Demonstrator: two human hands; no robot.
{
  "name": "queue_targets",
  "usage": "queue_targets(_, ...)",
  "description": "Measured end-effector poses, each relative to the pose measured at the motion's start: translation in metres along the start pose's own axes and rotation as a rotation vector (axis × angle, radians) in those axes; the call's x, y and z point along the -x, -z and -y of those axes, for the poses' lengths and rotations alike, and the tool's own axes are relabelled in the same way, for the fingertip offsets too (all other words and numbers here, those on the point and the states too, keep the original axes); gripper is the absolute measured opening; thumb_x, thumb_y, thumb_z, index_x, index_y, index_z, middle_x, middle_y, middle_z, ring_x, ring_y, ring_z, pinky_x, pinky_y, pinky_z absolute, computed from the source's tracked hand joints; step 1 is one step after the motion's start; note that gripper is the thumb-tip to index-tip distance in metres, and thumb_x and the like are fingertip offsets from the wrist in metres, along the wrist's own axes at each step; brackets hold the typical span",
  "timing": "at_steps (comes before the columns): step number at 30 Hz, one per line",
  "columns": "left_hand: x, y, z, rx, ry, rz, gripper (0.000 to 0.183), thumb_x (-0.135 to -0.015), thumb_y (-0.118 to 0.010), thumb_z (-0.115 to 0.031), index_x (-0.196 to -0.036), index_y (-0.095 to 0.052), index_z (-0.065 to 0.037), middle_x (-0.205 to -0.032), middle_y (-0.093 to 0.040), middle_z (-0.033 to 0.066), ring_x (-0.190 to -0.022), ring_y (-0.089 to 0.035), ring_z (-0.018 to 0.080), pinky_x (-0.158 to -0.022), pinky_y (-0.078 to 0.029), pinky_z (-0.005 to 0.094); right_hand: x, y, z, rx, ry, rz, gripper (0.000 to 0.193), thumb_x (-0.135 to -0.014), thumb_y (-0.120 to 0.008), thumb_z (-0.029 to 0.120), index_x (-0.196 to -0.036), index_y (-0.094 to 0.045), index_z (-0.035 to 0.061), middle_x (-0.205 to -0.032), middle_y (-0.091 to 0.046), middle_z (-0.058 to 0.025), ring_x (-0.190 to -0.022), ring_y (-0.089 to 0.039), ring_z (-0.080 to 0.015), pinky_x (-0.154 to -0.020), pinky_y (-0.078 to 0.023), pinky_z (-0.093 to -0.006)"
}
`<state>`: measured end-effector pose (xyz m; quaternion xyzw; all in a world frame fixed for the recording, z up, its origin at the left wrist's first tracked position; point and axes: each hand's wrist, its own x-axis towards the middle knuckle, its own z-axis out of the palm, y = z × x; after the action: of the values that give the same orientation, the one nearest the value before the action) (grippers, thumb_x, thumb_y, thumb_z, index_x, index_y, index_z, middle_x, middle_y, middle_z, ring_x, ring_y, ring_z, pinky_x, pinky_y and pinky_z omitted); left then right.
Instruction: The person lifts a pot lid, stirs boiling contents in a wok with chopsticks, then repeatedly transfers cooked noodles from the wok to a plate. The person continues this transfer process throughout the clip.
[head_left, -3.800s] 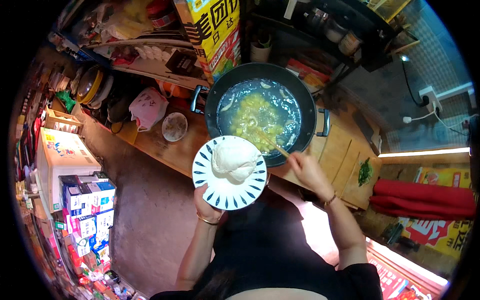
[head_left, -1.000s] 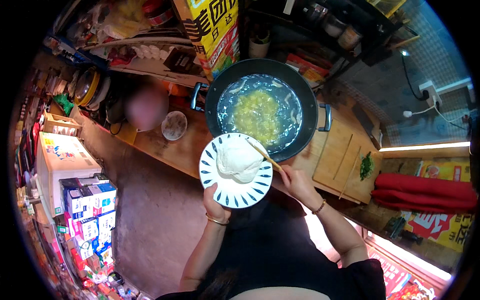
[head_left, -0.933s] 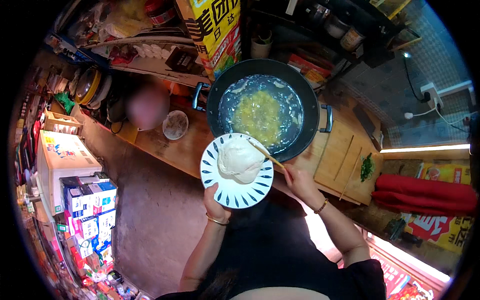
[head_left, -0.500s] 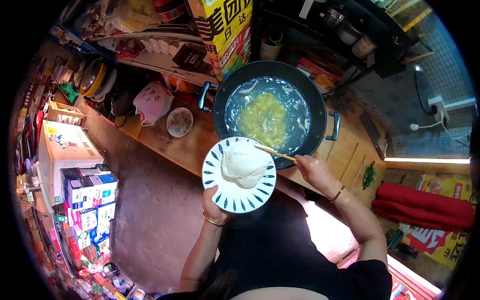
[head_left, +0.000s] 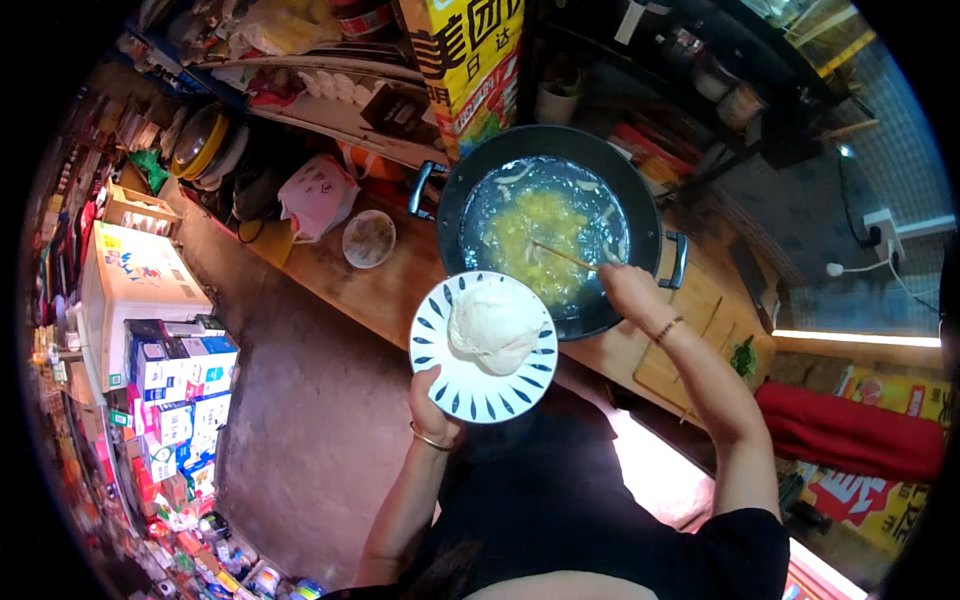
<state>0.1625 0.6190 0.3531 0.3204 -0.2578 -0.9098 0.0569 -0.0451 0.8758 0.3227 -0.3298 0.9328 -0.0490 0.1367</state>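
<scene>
My left hand (head_left: 432, 410) grips the near-left rim of a white plate (head_left: 470, 393) patterned with dark petal-shaped marks. On the plate rests a soft white mound of dough (head_left: 494, 325). The plate is held at the near edge of a large black two-handled pot (head_left: 652, 215), overlapping part of it. In the pot, bubbling liquid (head_left: 600, 270) has a yellowish mass (head_left: 530, 222) in the middle and pale strips around it. My right hand (head_left: 637, 298) is closed round a thin wooden stick, seemingly a chopstick (head_left: 572, 258), whose tip reaches over the yellowish mass.
A small bowl (head_left: 369, 239) and a white plastic bag (head_left: 318, 197) stand on the wooden counter left of the pot. A cutting board (head_left: 690, 345), chopped greens (head_left: 743, 357) and a red cloth roll (head_left: 850, 432) lie to the right. Stacked boxes (head_left: 180, 395) stand at the far left.
My right hand has moved slightly right and up, carrying the stick from the dough on the plate to over the middle of the pot. The plate stays nearly where it was.
</scene>
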Motion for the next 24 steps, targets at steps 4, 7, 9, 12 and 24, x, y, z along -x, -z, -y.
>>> queue_targets(4,0.0,0.004,0.005,0.03,-0.012,-0.049,0.055,-0.079,-0.048,-0.023,-0.126,-0.038,0.002,-0.12,-0.052,0.0142,-0.109,-0.052,0.0275,-0.094,-0.04,0.0362,0.014,0.007,0.03,0.016,-0.151,-0.005,0.013,-0.079,-0.048,0.009,-0.076,-0.057,0.0003,-0.072,-0.062,-0.0199,-0.067,-0.062,-0.0347,-0.06,-0.05,-0.0439)
queue_targets(7,0.002,0.01,0.011,0.047,-0.044,-0.07,0.052,-0.08,-0.048,-0.022,-0.125,-0.04,0.002,-0.118,-0.053,0.013,-0.108,-0.052,0.0263,-0.092,-0.041,0.0352,0.042,0.027,0.057,-0.305,-0.28,0.042,0.024,-0.089,-0.047,0.019,-0.078,-0.057,0.0001,-0.075,-0.061,-0.0186,-0.066,-0.059,-0.036,-0.057,-0.045,-0.0428)
queue_targets(9,0.003,0.004,0.012,0.021,-0.071,-0.056,0.051,-0.08,-0.048,-0.022,-0.125,-0.04,0.002,-0.118,-0.053,0.0126,-0.107,-0.052,0.0257,-0.092,-0.041,0.0349,0.065,0.011,0.076,-0.64,-0.245,-0.013,0.027,-0.091,-0.047,0.024,-0.08,-0.058,0.0011,-0.074,-0.06,-0.0166,-0.067,-0.058,-0.0297,-0.06,-0.045,-0.0383)
queue_targets(12,0.001,0.011,0.016,0.021,-0.067,-0.055,0.05,-0.08,-0.048,-0.02,-0.125,-0.04,0.002,-0.118,-0.052,0.0125,-0.107,-0.052,0.0248,-0.092,-0.04,0.0343,0.077,0.004,0.106,-0.896,-0.225,-0.01,0.028,-0.091,-0.046,0.022,-0.082,-0.059,-0.0012,-0.071,-0.06,-0.0184,-0.067,-0.059,-0.0323,-0.063,-0.045,-0.0395)
queue_targets(24,0.005,0.007,0.015,0.036,-0.057,-0.064,0.051,-0.08,-0.048,-0.02,-0.125,-0.039,0.003,-0.117,-0.052,0.014,-0.107,-0.051,0.0262,-0.092,-0.04,0.0353,0.08,0.007,0.114,-0.55,-0.266,-0.122,0.018,-0.087,-0.049,0.016,-0.078,-0.052,-0.0004,-0.071,-0.056,-0.0227,-0.069,-0.055,-0.0418,-0.06,-0.043,-0.049)
